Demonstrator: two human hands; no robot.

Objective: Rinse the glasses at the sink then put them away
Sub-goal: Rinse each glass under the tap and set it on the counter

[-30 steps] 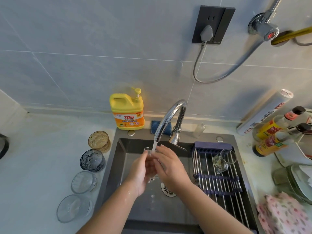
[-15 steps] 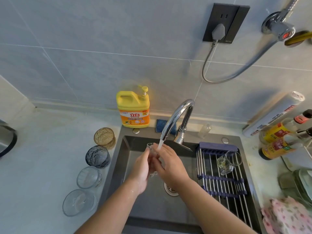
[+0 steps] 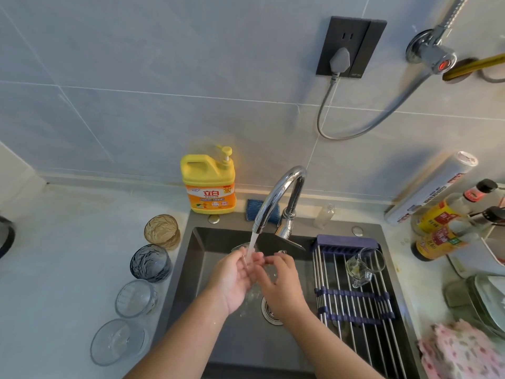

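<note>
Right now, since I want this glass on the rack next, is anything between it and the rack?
Nothing visible does. The left hand and right hand hold the glass under the tap; the rack lies just right of it. A small jug lies on the rack's back part, its nearer bars bare.

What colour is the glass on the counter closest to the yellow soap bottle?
Amber-brown, with a rippled texture; the glass shows best in the head view.
</note>
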